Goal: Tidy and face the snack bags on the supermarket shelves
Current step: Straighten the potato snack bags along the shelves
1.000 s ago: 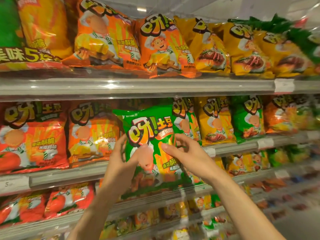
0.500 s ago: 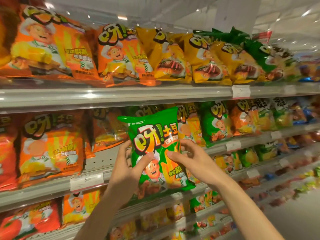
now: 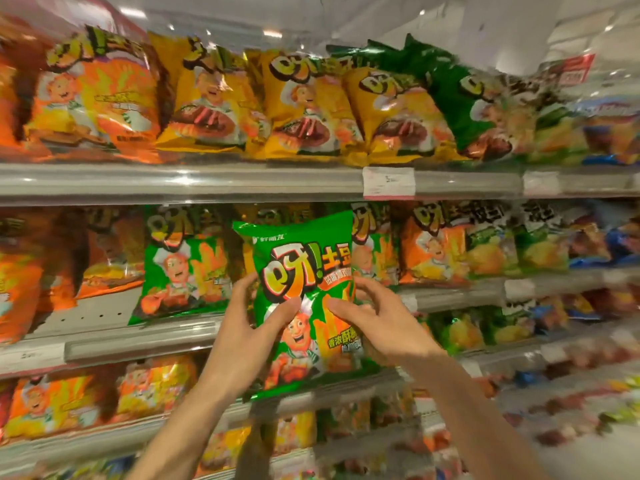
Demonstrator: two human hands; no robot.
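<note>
Held in front of the middle shelf (image 3: 138, 344): one green snack bag (image 3: 304, 299), upright, printed face toward the camera, tilted slightly with its top leaning left. Raised clear of the shelf edge, not resting on it.

Left hand (image 3: 249, 327): grips the bag's left edge; thumb laid across the front panel near the centre, remaining fingers wrapped behind and mostly hidden. Closed on the bag.

Right hand (image 3: 377, 323): grips the bag's right edge; thumb on the front panel just beside the left thumb, index finger curled over the right side seam, other fingers behind the bag. Closed on the bag.

Middle shelf, left of the held bag: a second green bag (image 3: 183, 268), standing, face forward, with a bare strip of perforated shelf deck to its left. Further left: orange bags (image 3: 20, 282), blurred. Right of the held bag: another orange bag (image 3: 436, 251), then green and blue packs, too blurred to identify.

Top shelf (image 3: 207, 183): an orange bag at left (image 3: 100, 98), three yellow bags (image 3: 304, 105) overlapping toward the right, then a dark green bag (image 3: 467, 109). White price label (image 3: 388, 181) clipped to the top shelf rail.

Lower shelves: more orange and yellow bags, detail lost to motion blur.
</note>
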